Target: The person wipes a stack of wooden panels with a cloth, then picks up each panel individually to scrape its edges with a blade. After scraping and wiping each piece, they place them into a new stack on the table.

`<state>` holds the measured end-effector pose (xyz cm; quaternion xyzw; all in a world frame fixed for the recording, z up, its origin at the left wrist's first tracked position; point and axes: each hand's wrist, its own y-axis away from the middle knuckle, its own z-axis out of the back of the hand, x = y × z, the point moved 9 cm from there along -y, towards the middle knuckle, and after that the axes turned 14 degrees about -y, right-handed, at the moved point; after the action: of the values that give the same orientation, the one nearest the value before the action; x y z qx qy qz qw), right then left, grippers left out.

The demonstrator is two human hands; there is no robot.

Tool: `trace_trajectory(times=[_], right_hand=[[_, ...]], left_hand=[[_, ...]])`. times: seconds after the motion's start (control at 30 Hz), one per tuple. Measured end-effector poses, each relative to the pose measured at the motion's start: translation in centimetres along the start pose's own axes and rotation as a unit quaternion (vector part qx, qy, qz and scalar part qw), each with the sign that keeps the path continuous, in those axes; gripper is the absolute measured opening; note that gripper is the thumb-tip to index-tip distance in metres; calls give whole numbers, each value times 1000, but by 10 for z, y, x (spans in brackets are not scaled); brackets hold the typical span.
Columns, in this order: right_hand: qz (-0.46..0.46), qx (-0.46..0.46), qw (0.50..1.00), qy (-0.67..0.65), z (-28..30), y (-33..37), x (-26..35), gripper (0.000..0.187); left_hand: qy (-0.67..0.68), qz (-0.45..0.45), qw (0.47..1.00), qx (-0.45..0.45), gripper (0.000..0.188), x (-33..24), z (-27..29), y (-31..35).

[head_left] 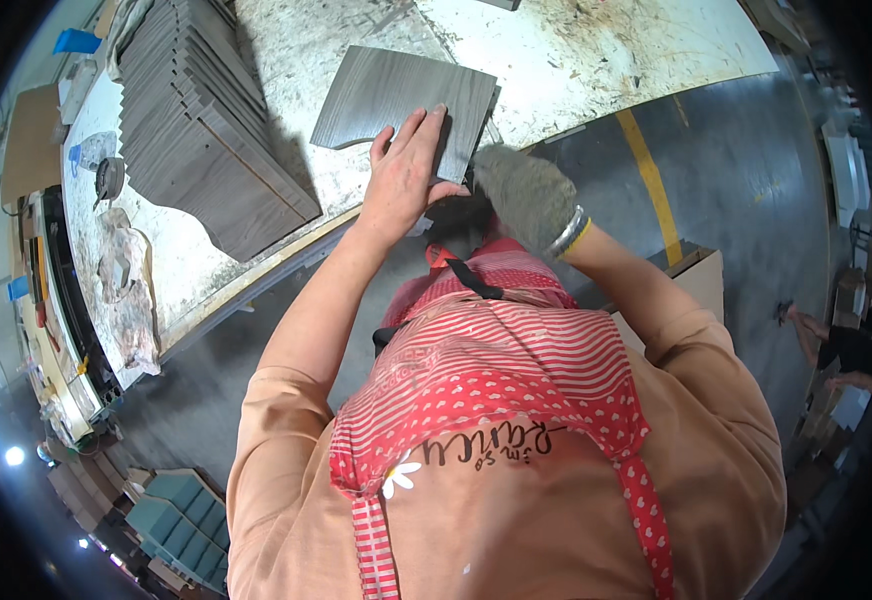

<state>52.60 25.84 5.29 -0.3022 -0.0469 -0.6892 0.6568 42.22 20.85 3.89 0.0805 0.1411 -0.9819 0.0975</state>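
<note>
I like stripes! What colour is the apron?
Red and white apron, striped with small hearts; head view.

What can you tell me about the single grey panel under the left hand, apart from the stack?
The grey panel is a thin flat board with a wood-grain face, roughly square, with a curved notch cut from its near left corner. It lies flat on the scuffed white workbench, its near right corner at the bench edge. The bare left hand presses flat on it; the gloved right hand meets that corner. It lies apart from the stack.

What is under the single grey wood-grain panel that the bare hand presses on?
The grey panel lies on the stained white worktable. The left hand presses its near edge; the surface beneath is covered.
</note>
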Motion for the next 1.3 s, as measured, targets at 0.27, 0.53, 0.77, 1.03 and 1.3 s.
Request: trace_trajectory(times=[0.27, 0.53, 0.77, 1.03, 1.3], right_hand=[[83, -67, 994, -16, 18, 9, 19, 15], [-378, -189, 724, -545, 6, -1, -93, 13], [-355, -111, 861, -348, 13, 15, -77, 21], [-345, -88, 897, -264, 3, 15, -83, 18], [-48, -64, 996, 42, -1, 1, -34, 29]], left_hand=[[-55, -20, 998, 8, 78, -6, 2, -1], [88, -147, 984, 45, 30, -42, 2, 45], [12, -58, 997, -42, 43, -35, 46, 33], [61, -159, 985, -15, 48, -31, 21, 55], [-67, 25, 997, -17, 89, 3, 9, 7]])
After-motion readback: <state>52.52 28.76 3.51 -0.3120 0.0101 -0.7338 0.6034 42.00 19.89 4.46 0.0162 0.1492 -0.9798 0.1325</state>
